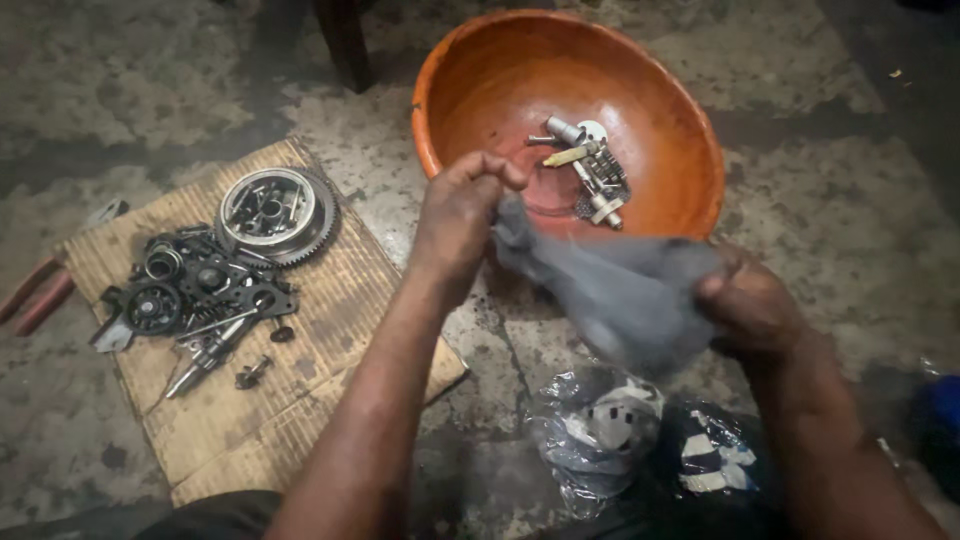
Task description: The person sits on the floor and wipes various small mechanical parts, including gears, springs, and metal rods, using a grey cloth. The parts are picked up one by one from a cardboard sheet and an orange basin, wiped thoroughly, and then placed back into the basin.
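My left hand pinches one end of a grey rag, and my right hand grips its other end. The blurred cloth is stretched between them, just in front of an orange bowl. Inside the bowl lie several small metal parts, among them bolts and a chain-like piece. Both hands are dark with grime.
A cardboard sheet on the stained concrete floor at the left carries a toothed round wheel and several dark engine parts. Red-handled pliers lie at the far left. Crumpled plastic bags sit near my knees.
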